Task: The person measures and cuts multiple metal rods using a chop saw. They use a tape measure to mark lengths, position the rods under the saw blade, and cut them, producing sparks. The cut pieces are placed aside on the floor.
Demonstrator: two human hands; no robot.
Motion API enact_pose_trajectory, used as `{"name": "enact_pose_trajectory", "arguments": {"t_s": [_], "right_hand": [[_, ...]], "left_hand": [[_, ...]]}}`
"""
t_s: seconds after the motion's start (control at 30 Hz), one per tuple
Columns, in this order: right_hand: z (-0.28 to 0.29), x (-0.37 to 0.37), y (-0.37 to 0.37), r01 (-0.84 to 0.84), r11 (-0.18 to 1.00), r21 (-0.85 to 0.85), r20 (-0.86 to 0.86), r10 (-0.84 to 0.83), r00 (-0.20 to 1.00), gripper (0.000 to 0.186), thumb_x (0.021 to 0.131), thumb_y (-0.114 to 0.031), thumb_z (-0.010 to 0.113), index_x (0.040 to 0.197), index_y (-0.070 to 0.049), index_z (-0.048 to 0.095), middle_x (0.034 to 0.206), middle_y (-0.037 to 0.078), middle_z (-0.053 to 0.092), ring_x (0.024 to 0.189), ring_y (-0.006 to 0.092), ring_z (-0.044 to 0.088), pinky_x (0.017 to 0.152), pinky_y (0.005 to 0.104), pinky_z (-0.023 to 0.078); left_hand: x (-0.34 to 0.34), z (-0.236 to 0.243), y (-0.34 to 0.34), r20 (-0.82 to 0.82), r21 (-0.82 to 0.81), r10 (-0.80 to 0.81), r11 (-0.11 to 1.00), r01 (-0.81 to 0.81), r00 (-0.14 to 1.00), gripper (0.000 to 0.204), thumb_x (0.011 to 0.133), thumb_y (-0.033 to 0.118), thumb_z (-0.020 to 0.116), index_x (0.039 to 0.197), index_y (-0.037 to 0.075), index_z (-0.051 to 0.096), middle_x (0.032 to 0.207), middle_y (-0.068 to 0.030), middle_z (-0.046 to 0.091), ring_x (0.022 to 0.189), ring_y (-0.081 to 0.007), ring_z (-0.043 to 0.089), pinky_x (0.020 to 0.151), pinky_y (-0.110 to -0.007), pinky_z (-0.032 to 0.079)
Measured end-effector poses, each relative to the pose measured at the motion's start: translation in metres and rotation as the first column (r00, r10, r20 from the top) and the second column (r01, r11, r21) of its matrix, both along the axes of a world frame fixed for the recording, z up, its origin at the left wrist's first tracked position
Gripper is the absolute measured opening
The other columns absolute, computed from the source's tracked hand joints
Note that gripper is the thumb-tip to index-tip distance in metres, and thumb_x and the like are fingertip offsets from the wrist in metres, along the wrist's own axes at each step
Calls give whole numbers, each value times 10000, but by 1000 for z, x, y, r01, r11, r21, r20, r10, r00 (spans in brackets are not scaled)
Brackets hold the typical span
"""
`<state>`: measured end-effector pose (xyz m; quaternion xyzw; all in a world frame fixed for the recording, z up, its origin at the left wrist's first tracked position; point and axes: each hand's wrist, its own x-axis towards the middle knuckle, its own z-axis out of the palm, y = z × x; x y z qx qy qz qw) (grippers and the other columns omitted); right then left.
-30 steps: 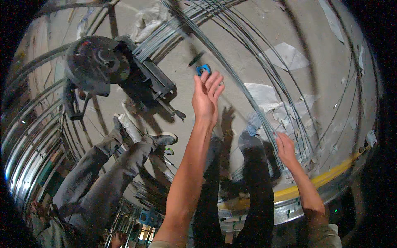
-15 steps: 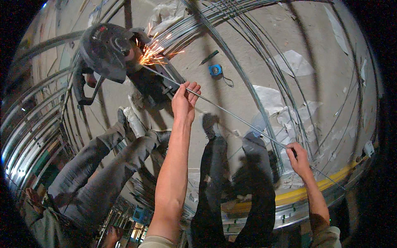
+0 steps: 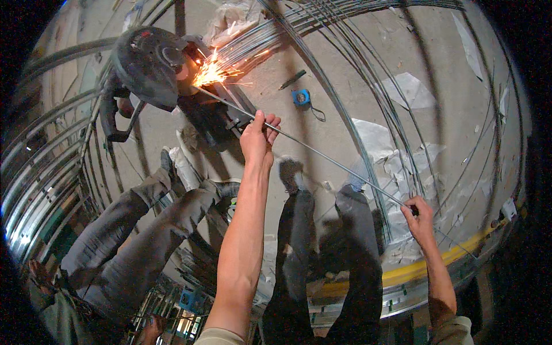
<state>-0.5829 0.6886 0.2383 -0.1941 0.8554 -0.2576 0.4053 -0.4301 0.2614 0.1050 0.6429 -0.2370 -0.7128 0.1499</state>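
1 thin metal rod (image 3: 322,155) runs diag. across ctr of frame, its upper-L end at the dark chop saw (image 3: 146,69), where a burst of orange sparks (image 3: 213,73) shows at the wheel; other end trails past the R hand toward lower R edge.

2 own hands, both on the rod. L hand (image 3: 259,138), approx. upper ctr, nearer the saw: palm mostly up, rod pinched betw. thumb & part-curled fingers. R hand (image 3: 420,219), right of ctr: fingers curled round the rod in a loose fist.

Writing: small reddish mark on the saw guard, too small/dark to read; tape measure's face also illegible.

Counts: 1 saw, upper L; 1 blue tape measure (image 3: 301,98) w/ dark strap, upper ctr, on the floor (image 3: 345,115); 1 dark pen-like item (image 3: 292,80) just above it. Long metal rods (image 3: 339,106) lie in bundles, top ctr to R, too many to count. Several white paper scraps (image 3: 409,91) R side, incl. 1 big pc. 1 yellow strip (image 3: 414,271), lower R. 1 co-worker's legs in grey trousers (image 3: 132,247), lower L.
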Motion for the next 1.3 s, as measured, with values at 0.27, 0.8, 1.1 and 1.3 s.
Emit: {"name": "enact_pose_trajectory", "arguments": {"t_s": [0.27,0.8,1.1,1.3], "right_hand": [[-16,-1,17,85,994,69,133,-94,987,145,945,-123,660,961,21,657,863,143,667,757,267,639,693,345,491],[-315,-83,-10,67,959,275,-489,79,869,303,940,-253,605,1120,-12,647,1034,225,674,981,427,637,876,505,500],[-324,14,-76,20,981,194,-7,-19,1000,295,945,-286,585,984,0,642,1049,241,680,969,437,647,816,520,522],[-252,32,-68,100,967,234,-21,-97,995,258,982,-237,565,1101,-9,572,1065,263,670,989,470,635,828,511,514]], "left_hand": [[-11,7,-2,86,40,-181,983,179,980,440,967,461,673,1066,45,569,1062,-151,678,932,-237,679,808,-353,533],[24,-29,104,17,269,-370,896,352,929,885,996,619,518,1506,-71,305,1307,-186,585,1121,-251,633,935,-357,513],[17,-45,118,40,219,-457,872,439,888,659,1049,483,502,1422,-55,427,1274,-180,615,1088,-238,654,889,-329,525],[-10,-43,116,5,170,-479,866,471,878,527,1049,445,518,1313,-9,570,1214,-137,658,1071,-196,656,873,-322,521]]}}
